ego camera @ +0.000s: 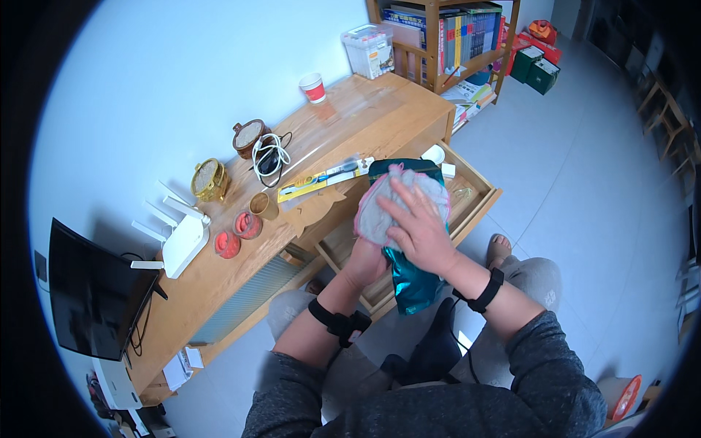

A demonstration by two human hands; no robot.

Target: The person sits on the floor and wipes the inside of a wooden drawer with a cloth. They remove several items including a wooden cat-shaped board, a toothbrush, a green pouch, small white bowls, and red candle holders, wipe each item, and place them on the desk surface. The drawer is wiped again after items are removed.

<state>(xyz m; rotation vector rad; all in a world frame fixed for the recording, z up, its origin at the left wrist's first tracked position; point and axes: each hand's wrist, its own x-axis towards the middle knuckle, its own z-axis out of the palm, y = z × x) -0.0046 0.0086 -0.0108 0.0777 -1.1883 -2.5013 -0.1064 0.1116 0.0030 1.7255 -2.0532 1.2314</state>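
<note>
A grey cloth with a pink edge (pixel 375 211) lies over a shiny teal foil pouch (pixel 413 284), above an open wooden drawer (pixel 476 211). From below, my left hand (pixel 366 261) supports the pouch and cloth; its fingers are mostly hidden beneath them. My right hand (pixel 419 227) rests on top of the cloth, fingers spread and pressed flat. The drawer holds a round white item (pixel 434 154), a small white box (pixel 448 170) and a crumpled clear wrapper (pixel 464 192).
On the wooden desk (pixel 378 109) stand a paper cup (pixel 312 88), two sand-filled pots, coiled cables, a packaged toothbrush (pixel 328 176), red-filled jars, a white router (pixel 186 246) and a monitor (pixel 98 290). A bookshelf (pixel 432 44) adjoins it. The drawer juts out toward my knees.
</note>
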